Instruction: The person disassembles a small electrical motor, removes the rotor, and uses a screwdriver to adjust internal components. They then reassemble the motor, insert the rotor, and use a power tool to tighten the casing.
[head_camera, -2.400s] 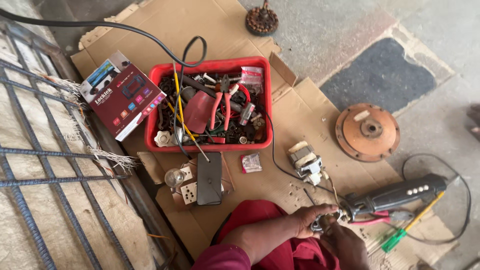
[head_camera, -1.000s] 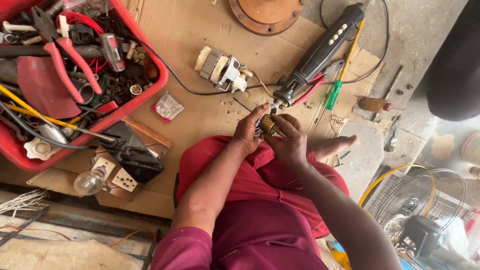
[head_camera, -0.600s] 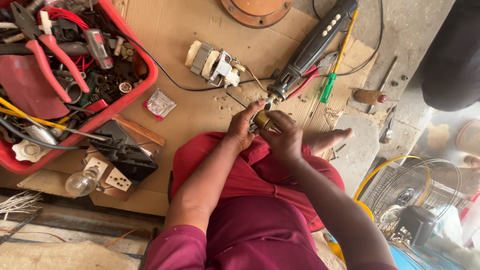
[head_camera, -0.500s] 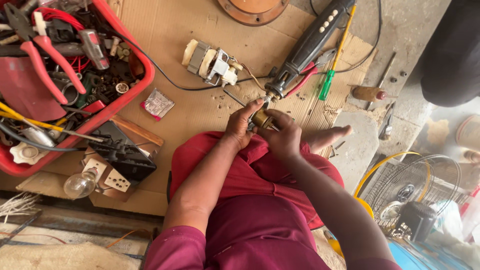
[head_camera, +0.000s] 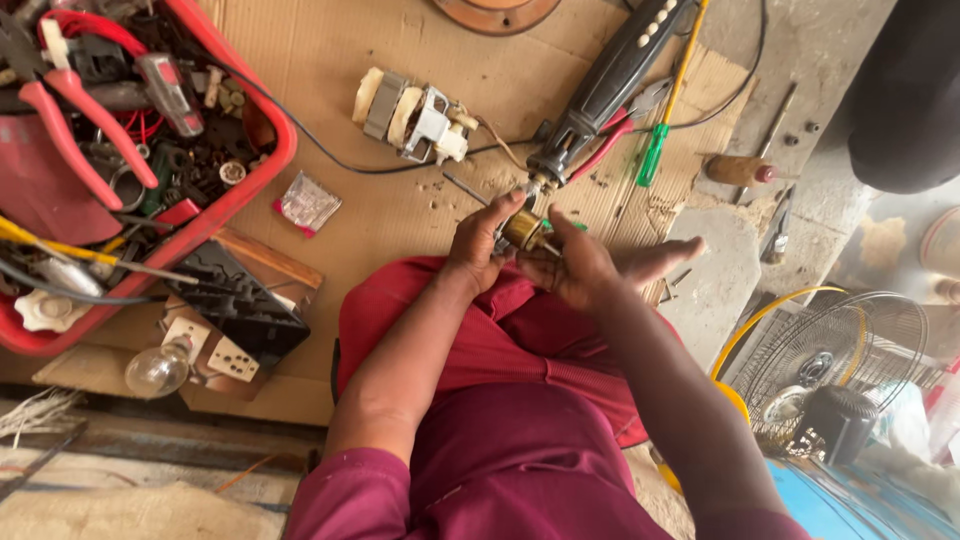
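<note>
You've got the small brass-coloured part (head_camera: 524, 230) pinched between both hands over your lap, left hand (head_camera: 480, 245) closed on its near side with fingertips on top, right hand (head_camera: 580, 265) cupping it from the other side. Just beyond it lies the black power tool (head_camera: 610, 85) on the cardboard (head_camera: 330, 50), the small electric motor (head_camera: 410, 115) to its left, the red tray (head_camera: 270, 150) of pliers further left. Which way the part's long axis runs, your fingers hide.
</note>
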